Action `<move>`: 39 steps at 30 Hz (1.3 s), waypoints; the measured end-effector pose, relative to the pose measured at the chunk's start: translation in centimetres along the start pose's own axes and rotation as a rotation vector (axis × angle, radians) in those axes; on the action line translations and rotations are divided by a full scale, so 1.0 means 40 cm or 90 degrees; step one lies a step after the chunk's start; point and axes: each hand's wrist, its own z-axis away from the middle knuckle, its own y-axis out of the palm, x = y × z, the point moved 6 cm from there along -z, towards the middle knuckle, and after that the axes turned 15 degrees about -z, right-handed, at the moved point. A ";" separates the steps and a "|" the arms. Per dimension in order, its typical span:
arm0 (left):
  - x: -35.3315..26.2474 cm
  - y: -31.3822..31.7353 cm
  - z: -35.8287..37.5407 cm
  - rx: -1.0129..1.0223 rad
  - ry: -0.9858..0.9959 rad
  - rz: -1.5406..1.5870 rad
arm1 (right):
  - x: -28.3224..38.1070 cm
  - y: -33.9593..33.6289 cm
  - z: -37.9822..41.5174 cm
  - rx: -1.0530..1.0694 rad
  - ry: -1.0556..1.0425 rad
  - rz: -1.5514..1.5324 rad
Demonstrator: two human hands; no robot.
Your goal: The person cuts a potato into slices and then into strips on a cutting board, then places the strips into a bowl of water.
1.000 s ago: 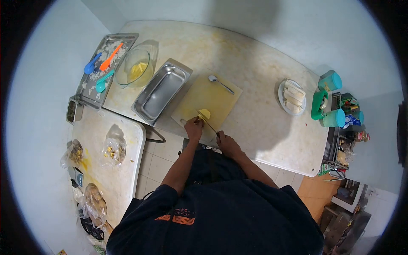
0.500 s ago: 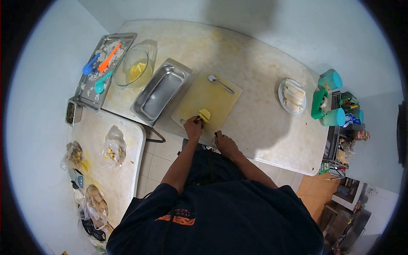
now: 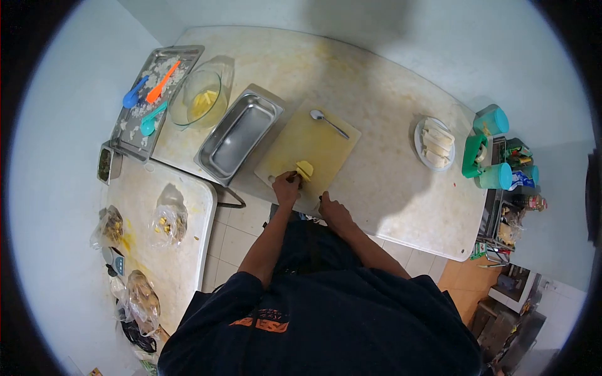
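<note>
A pale yellow cutting board [image 3: 335, 141] lies before me near the table's edge. On its lower part is a cut yellow piece [image 3: 305, 168] that looks like peeled potato. The bent fingers of my left hand [image 3: 286, 187] are closed against the potato's lower left side. My right hand [image 3: 335, 212] is wrapped round the dark handle of a knife at the board's lower right; the blade is hard to make out. A metal spoon [image 3: 330, 124] rests across the board's upper right.
A steel pan [image 3: 218, 177] stands left of the board. Beyond it are a glass bowl [image 3: 179, 113] of yellow sticks and a metal tray [image 3: 135, 149] with white bits and coloured spoons. A plate [image 3: 417, 135] of white pieces sits right. Plastic bags [image 3: 143, 301] lie on the left table.
The knife hand has shifted slightly away from the potato, and a cut line now shows more clearly in the piece. The whole view has shifted a little.
</note>
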 end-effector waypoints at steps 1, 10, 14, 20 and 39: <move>0.004 0.001 -0.009 0.004 -0.023 -0.010 | -0.003 0.001 -0.002 0.005 0.003 0.001; -0.006 -0.028 -0.074 0.101 -0.111 -0.004 | -0.013 0.013 -0.011 0.031 0.035 -0.033; 0.007 -0.023 -0.085 0.105 -0.116 -0.017 | 0.001 0.004 -0.003 0.041 0.051 -0.031; 0.012 -0.009 -0.075 0.011 -0.032 -0.163 | -0.039 0.033 -0.016 0.046 0.085 -0.052; -0.038 -0.009 -0.035 0.110 0.146 -0.051 | -0.104 -0.015 -0.007 -0.072 -0.041 -0.161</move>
